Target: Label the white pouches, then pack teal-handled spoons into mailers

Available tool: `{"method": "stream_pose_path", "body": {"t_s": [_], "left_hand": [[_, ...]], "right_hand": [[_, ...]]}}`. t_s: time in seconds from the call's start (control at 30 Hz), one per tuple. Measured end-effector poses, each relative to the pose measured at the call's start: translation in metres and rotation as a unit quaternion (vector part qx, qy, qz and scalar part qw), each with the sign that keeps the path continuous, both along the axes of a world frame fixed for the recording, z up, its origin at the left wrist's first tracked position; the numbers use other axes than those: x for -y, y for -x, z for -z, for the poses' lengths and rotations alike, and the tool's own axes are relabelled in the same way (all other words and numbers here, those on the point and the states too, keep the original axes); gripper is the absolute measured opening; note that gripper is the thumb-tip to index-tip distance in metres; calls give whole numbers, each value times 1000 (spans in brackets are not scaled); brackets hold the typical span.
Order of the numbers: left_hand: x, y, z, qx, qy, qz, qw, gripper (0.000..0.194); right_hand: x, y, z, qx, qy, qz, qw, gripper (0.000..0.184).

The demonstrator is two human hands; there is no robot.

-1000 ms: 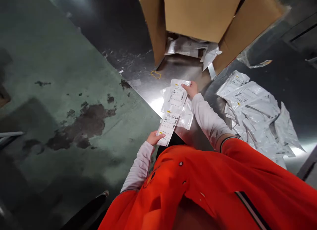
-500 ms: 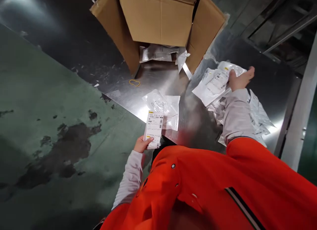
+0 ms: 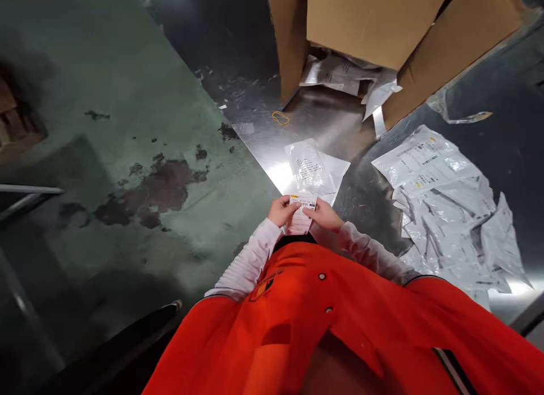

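Observation:
Close to my body, my left hand (image 3: 281, 211) and my right hand (image 3: 325, 215) pinch a printed shipping label (image 3: 302, 216) from either side, thumbs on top. The label is white with a yellow mark and barcodes; its lower part is partly covered by my fingers. Just beyond it, a clear and white plastic mailer bag (image 3: 312, 165) with printed text lies flat at the edge of the metal table (image 3: 361, 196). To the right of my right hand sits a heap of white plastic mailers (image 3: 446, 196) with labels.
An open cardboard box (image 3: 361, 24) lies at the table's far side, with white mailers (image 3: 340, 73) at its mouth. A yellow rubber band (image 3: 280, 118) lies left of it. Green stained floor (image 3: 127, 151) stretches along the left. A wooden item (image 3: 17, 120) stands at the far left.
My right hand has left the mailer heap and come to the label, which both hands now hold. The label has moved nearer my body. My view has shifted left.

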State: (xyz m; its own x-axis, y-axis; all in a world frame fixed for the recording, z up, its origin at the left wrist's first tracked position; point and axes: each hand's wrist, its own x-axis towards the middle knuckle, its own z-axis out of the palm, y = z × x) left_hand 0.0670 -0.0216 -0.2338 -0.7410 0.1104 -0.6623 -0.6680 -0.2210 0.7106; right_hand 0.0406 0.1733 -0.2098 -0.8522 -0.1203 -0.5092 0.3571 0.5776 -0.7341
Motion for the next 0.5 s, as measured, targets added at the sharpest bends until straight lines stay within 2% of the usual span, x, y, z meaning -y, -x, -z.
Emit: {"method": "stream_pose_path", "body": {"t_s": [0.07,0.13,0.2,0.33,0.4,0.5], "left_hand": [[3,0,3,7,-2,-28,1000,46],[7,-2,5,1,9,-69,998,44],[11,-3,7,1,13,-100,995,42],[14,-2,9,21,9,-121,992,40],[12,-1,9,27,9,-113,993,42],[7,0,9,26,16,-84,996,47]], "right_hand": [[-8,11,11,-48,-99,-13,994,43],[-15,21,21,-85,-206,-27,974,49],[-15,25,30,-76,-231,-61,968,53],[-5,28,33,-13,-148,-153,977,40],[0,34,26,-1,-113,-148,983,48],[9,43,13,24,8,-110,994,45]]}}
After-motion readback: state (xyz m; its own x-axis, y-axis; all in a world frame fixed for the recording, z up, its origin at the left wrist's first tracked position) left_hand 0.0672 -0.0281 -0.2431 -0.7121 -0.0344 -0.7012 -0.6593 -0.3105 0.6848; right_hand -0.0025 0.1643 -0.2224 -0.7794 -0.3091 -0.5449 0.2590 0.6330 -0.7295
